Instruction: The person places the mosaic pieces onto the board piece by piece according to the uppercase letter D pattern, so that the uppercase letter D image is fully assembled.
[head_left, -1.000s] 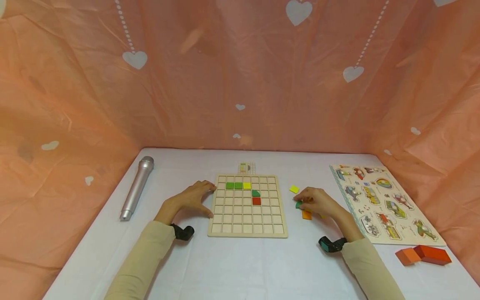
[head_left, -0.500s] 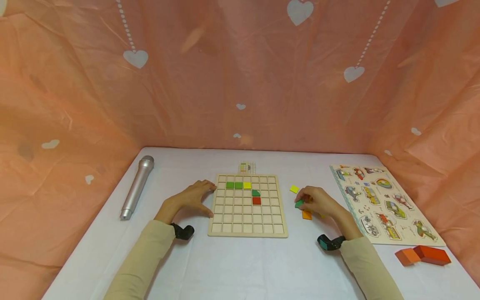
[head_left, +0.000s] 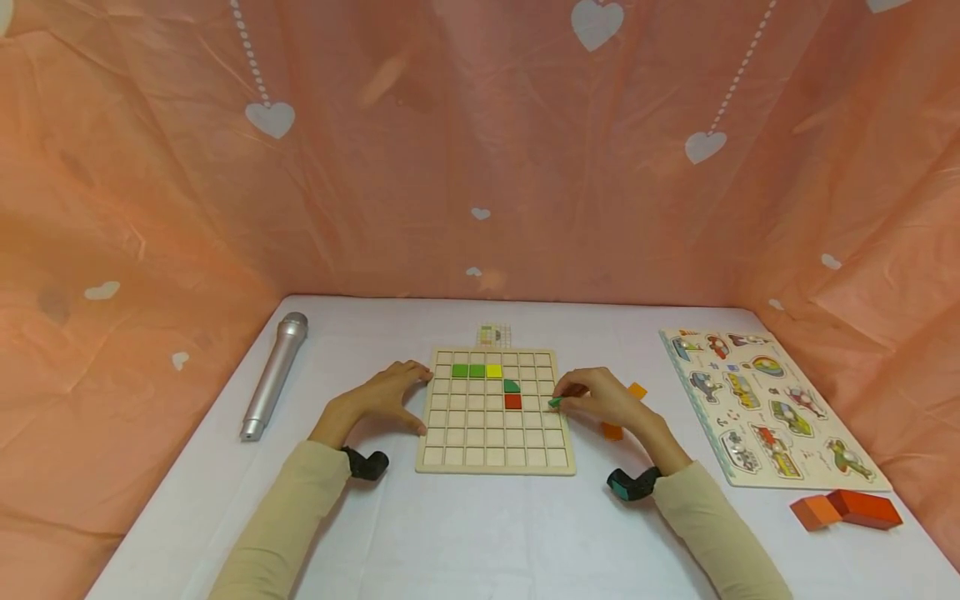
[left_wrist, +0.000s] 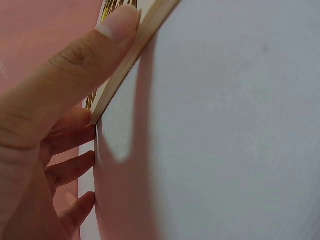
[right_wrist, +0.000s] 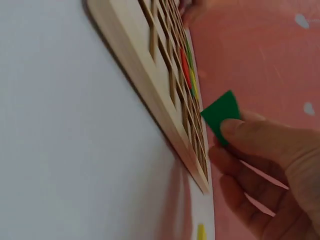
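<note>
My left hand (head_left: pixel 381 400) rests at the left edge of a wooden grid board (head_left: pixel 480 437), its thumb and index fingertip touching the rim, as the left wrist view (left_wrist: pixel 117 85) also shows. Over the board's right edge, my right hand (head_left: pixel 600 396) pinches a green tile (right_wrist: pixel 221 112) with one curved side between thumb and fingers. Set in the grid are two green square tiles (head_left: pixel 468 371), a yellow tile (head_left: pixel 493 372), a green round-cornered tile (head_left: pixel 512 387) and a red tile (head_left: pixel 513 402) just below it.
Orange tiles (head_left: pixel 612 432) lie beside and partly under my right hand. Behind the board is a small patterned card (head_left: pixel 493 335). A silver microphone (head_left: pixel 276 375) lies left; a picture puzzle board (head_left: pixel 772 408) and red-orange blocks (head_left: pixel 862 509) are at right.
The right hand has lifted the green tile from beside the loose tiles and carried it left to the board's right edge. The left hand stays in place.
</note>
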